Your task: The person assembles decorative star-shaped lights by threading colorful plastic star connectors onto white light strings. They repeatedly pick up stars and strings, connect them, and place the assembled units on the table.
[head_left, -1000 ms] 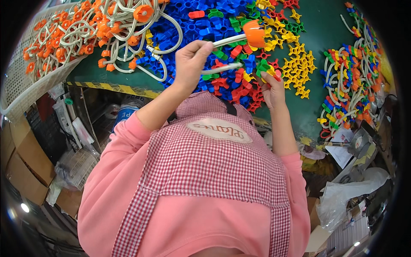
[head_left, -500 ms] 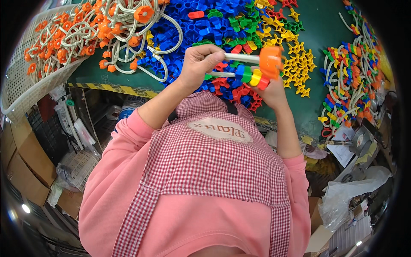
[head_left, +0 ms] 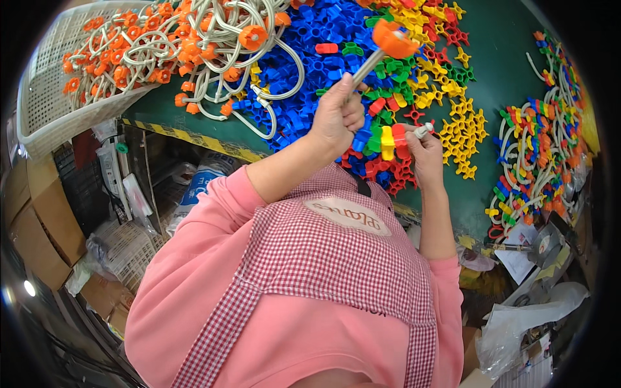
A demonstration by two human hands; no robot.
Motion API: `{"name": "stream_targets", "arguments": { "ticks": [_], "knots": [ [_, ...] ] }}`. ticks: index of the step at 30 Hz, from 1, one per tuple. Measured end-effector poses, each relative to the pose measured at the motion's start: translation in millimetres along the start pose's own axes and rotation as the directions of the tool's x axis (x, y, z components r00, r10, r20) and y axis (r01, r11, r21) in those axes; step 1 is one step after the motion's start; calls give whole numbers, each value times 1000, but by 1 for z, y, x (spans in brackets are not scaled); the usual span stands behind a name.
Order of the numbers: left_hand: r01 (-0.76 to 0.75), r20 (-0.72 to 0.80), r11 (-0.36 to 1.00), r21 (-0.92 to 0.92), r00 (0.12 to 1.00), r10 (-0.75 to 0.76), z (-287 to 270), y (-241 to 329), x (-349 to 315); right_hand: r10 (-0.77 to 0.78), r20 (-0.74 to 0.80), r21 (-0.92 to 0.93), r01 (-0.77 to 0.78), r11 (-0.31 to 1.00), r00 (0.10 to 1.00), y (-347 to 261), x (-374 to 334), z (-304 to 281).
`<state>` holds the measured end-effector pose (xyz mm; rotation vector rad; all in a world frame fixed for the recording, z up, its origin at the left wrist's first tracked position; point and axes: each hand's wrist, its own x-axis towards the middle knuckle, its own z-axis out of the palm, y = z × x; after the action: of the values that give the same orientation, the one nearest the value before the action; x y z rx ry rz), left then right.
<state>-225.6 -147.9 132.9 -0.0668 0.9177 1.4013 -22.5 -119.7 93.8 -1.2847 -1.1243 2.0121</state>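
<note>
- Head view, and here's the left hand [head_left: 337,118], fingers wrapped tight around a pale rope [head_left: 368,67] with an orange cup [head_left: 394,40] on its upper end!
- Across to the right hand [head_left: 427,156]: thumb and fingers pinch a pale tip [head_left: 424,130]; whether it's the same rope, I can't tell.
- Between the hands, lined up: a blue piece [head_left: 362,132], green piece [head_left: 374,138], yellow piece [head_left: 387,143] and red piece [head_left: 400,141], the last just beside the right fingers.
- Beyond, a colourful pile [head_left: 323,29] covers part of the green counter [head_left: 501,48].
- Far left, a white basket [head_left: 48,129]; far right, roped bundles [head_left: 540,152].
</note>
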Motion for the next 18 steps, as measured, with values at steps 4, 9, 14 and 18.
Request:
{"name": "stream_targets", "arguments": {
  "ticks": [4,9,14,18],
  "knots": [
    [-315,252,775,547,946,205,-8,-5,20,-140,-364,-61,126,990,921,-5,9,-18],
    [-208,-108,295,933,618,779,-106,28,69,-98,-947,73,502,862,305,-16,36,-233],
    [-139,-314,738,661,841,440,-82,62,95,-42,-884,251,550,796,465,32,14,-422],
    [-331,-227,810,484,846,481,-61,61,42,-36,-998,-28,148,989,53,-1,51,-260]
  ]
}}
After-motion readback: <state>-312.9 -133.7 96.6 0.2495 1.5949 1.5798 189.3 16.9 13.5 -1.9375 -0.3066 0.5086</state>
